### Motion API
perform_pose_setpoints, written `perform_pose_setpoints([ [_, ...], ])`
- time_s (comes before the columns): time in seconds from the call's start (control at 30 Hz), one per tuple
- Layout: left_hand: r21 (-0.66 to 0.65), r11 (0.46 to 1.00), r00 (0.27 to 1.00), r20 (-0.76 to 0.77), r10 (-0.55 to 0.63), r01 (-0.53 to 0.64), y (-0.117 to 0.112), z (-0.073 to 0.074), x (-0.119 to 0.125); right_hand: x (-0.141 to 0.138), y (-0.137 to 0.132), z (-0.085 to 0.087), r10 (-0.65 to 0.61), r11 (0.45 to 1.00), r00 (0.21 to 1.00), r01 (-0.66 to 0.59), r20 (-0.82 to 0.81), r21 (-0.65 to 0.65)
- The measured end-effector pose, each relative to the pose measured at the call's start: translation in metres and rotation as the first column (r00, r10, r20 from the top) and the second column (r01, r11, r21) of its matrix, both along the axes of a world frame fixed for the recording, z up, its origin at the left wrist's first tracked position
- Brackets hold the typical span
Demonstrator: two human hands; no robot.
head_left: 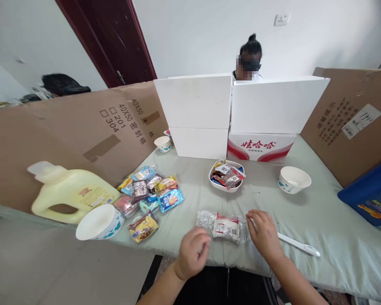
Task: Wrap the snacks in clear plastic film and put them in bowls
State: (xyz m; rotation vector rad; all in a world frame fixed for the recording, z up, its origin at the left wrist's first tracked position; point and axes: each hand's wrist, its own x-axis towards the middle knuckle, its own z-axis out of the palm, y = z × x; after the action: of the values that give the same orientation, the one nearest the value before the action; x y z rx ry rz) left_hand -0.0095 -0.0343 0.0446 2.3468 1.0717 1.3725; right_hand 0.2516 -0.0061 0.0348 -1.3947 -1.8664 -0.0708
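Note:
A red and white snack packet (226, 227) lies flat on a strip of bubble wrap (206, 220) near the table's front edge. My left hand (194, 250) hovers just left of the packet, fingers loosely curled, a gap between thumb and forefinger, nothing visible in it. On the other side, my right hand (264, 232) is at the wrap's right end, fingers bent and thumb apart; whether it touches the wrap I cannot tell. A white plastic stick-like tool (300, 245) lies partly hidden behind my right hand. Beyond the packet, a white bowl (223, 187) holds several wrapped snacks.
Left are piled snack packets (158, 186), a paper bowl (96, 222) and a yellow jug (79, 190). A paper bowl (294, 180) and blue container (370, 195) are right. White boxes (198, 106) and cardboard (120, 127) wall the table; a person (250, 53) is behind.

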Motion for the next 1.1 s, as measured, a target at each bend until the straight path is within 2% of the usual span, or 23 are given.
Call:
perform_pose_setpoints([
  [0.03, -0.015, 0.989, 0.986, -0.072, -0.148, 0.147, -0.001, 0.004, 0.008, -0.001, -0.001, 0.006, -0.022, 0.999, 0.998, 0.024, -0.054, 0.039],
  [0.07, -0.05, 0.97, 0.961, -0.131, -0.244, 0.239, 0.0, 0.008, 0.016, -0.003, -0.004, 0.012, -0.017, 0.998, 0.994, 0.024, -0.112, 0.063],
  [0.1, -0.084, 0.959, 0.944, -0.175, -0.28, 0.269, 0.005, 0.01, 0.023, -0.006, -0.008, 0.018, 0.025, 0.998, 0.987, -0.015, -0.16, 0.066],
  [0.17, -0.132, 0.97, 0.942, -0.242, -0.231, 0.204, 0.021, 0.01, 0.034, -0.016, -0.017, 0.026, 0.208, 0.978, 0.961, -0.208, -0.183, 0.015],
  [0.2, -0.152, 0.978, 0.943, -0.279, -0.181, 0.143, 0.031, 0.01, 0.037, -0.02, -0.02, 0.027, 0.307, 0.947, 0.937, -0.318, -0.165, -0.042],
  [0.27, -0.183, 0.983, 0.925, -0.368, -0.091, 0.024, 0.051, 0.007, 0.039, -0.026, -0.023, 0.019, 0.419, 0.887, 0.9, -0.433, -0.117, -0.159],
  [0.33, -0.194, 0.98, 0.882, -0.469, -0.05, -0.048, 0.063, 0.004, 0.039, -0.024, -0.017, 0.003, 0.365, 0.905, 0.927, -0.374, -0.083, -0.203],
  [0.43, -0.206, 0.977, 0.821, -0.566, -0.076, -0.051, 0.063, 0.003, 0.037, -0.01, -0.004, -0.023, 0.186, 0.967, 0.982, -0.185, -0.013, -0.175],
  [0.53, -0.212, 0.976, 0.81, -0.578, -0.094, -0.038, 0.049, 0.004, 0.038, 0.002, 0.001, -0.028, 0.101, 0.985, 0.994, -0.094, 0.038, -0.146],
  [0.67, -0.172, 0.984, 0.836, -0.545, -0.059, -0.043, 0.027, 0.006, 0.041, -0.004, -0.003, -0.007, 0.198, 0.97, 0.978, -0.204, -0.06, -0.129],
  [0.77, -0.116, 0.993, 0.825, -0.562, -0.068, 0.002, 0.01, 0.008, 0.039, -0.014, -0.005, -0.003, 0.28, 0.932, 0.957, -0.289, -0.072, -0.22],
  [0.83, -0.103, 0.993, 0.812, -0.574, -0.105, 0.055, 0.001, 0.011, 0.035, -0.017, -0.004, -0.011, 0.295, 0.914, 0.955, -0.288, -0.02, -0.285],
  [0.9, -0.13, 0.989, 0.81, -0.571, -0.134, 0.071, -0.005, 0.015, 0.03, -0.017, -0.004, -0.026, 0.294, 0.918, 0.954, -0.264, 0.062, -0.296],
  [1.0, -0.212, 0.977, 0.818, -0.566, -0.101, -0.026, -0.004, 0.024, 0.025, -0.016, -0.005, -0.044, 0.272, 0.944, 0.949, -0.231, 0.158, -0.236],
  [1.1, -0.245, 0.964, 0.803, -0.593, -0.063, -0.106, 0.002, 0.031, 0.026, -0.016, -0.007, -0.05, 0.245, 0.955, 0.952, -0.204, 0.185, -0.217],
])
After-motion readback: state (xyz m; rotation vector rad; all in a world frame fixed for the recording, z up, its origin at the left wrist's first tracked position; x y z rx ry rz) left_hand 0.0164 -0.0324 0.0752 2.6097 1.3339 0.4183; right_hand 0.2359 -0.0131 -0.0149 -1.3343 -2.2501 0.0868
